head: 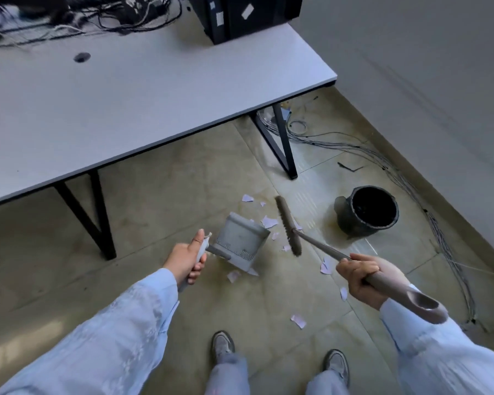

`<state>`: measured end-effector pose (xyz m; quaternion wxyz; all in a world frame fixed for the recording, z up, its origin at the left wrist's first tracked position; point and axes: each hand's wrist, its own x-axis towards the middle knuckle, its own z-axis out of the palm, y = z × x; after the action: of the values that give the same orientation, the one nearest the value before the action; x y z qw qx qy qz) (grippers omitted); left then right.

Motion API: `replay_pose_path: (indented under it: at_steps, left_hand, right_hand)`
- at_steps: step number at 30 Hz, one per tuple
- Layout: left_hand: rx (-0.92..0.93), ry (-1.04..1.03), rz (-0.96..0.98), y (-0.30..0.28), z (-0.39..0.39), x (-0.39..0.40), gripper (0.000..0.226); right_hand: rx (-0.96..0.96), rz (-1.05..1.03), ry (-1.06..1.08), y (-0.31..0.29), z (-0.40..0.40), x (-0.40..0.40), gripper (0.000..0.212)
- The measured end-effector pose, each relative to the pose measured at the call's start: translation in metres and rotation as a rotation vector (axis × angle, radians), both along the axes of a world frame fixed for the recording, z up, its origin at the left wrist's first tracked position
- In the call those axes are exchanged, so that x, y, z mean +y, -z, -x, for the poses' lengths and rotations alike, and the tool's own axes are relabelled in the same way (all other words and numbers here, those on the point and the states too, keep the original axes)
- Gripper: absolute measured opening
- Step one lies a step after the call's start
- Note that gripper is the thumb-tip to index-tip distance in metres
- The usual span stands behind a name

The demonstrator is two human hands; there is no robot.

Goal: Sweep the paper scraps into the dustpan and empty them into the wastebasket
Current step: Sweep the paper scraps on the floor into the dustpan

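Item: sweeping job, early stage, judged from how things lie.

Left hand: fingers curled round the dustpan handle, thumb laid along its top. The pan sits low at the floor, mouth turned toward the brush; whether its lip touches the tiles cannot be told.

Right hand: fingers wrapped tight round the broom handle near its upper end. The brush head lies just beside the pan's mouth, on its right.

Scraps: pale paper pieces, scattered on the floor. Several lie between pan and brush head; one lies beyond the pan, toward the bench; two lie just beside the pan's near corner; others lie under the broom handle and nearer the shoes. None can be seen inside the pan; its interior is mostly hidden.

Wastebasket: black, upright, on the floor right of the brush head, near the wall. Contents too dark to tell.

Status: tools in hand and positioned. Left to do, by appearance: gather nearly all scraps into the pan, then carry and tip it into the wastebasket.

Other: cables trail along the floor by the wall.
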<state>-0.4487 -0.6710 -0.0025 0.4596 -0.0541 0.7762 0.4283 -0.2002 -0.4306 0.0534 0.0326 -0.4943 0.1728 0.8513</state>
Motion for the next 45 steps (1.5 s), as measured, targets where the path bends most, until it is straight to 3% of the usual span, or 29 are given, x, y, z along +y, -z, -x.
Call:
replay_pose_path:
  at_steps: [6, 10, 18, 26, 30, 35, 45]
  left_hand:
    - [0.043, 0.099, 0.069, 0.001, 0.09, -0.004, 0.064]
    - [0.072, 0.174, 0.118, 0.011, 0.138, 0.014, 0.064]
    - [0.044, 0.28, 0.164, 0.051, 0.217, 0.047, 0.064]
    - [-0.032, 0.42, 0.216, 0.091, 0.271, 0.073, 0.065]
    - [-0.069, 0.449, 0.205, 0.099, 0.287, 0.077, 0.064]
    - [-0.097, 0.488, 0.223, 0.104, 0.3, 0.082, 0.065]
    - [-0.102, 0.512, 0.222, 0.106, 0.317, 0.087, 0.064]
  right_hand:
    - [0.017, 0.015, 0.154, 0.015, 0.068, -0.005, 0.022]
    - [-0.021, 0.045, 0.224, 0.048, 0.105, 0.025, 0.006]
    - [-0.045, -0.056, 0.191, 0.108, 0.195, 0.089, 0.02]
    - [-0.108, -0.065, 0.113, 0.156, 0.261, 0.133, 0.011]
    - [-0.166, -0.139, -0.001, 0.167, 0.284, 0.139, 0.005]
    - [-0.194, -0.154, -0.269, 0.178, 0.304, 0.131, 0.026]
    - [-0.204, -0.152, -0.486, 0.198, 0.324, 0.064, 0.036]
